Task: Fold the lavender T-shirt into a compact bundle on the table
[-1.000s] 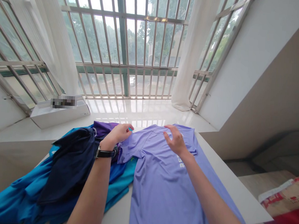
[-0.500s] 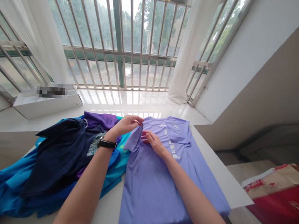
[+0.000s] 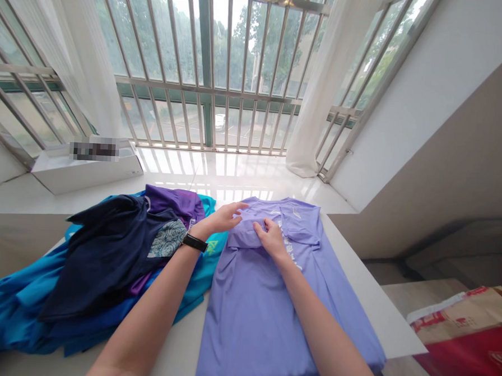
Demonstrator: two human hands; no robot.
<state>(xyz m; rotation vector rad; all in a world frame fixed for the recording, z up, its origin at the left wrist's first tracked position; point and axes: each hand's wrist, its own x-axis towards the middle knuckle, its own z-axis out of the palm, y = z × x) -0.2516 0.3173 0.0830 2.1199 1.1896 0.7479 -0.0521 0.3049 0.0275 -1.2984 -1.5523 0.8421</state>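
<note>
Shirt: lilac T-shirt lies flat on the white table, long axis running away from the person, collar toward the window.
Left hand: fingers loosely spread, touching the folded sleeve.
Right hand: pressing flat beside it, gripping nothing.

The T-shirt under both hands is plain lavender, with small white print beside the right hand. The left hand carries a black wristband. The clothes pile combines a navy garment, bright blue and turquoise fabric, a deep purple piece and a teal-and-white patterned patch. The table is white. The box is white. The window bars are grey-white; the curtains are white. The bag is red and tan.
</note>
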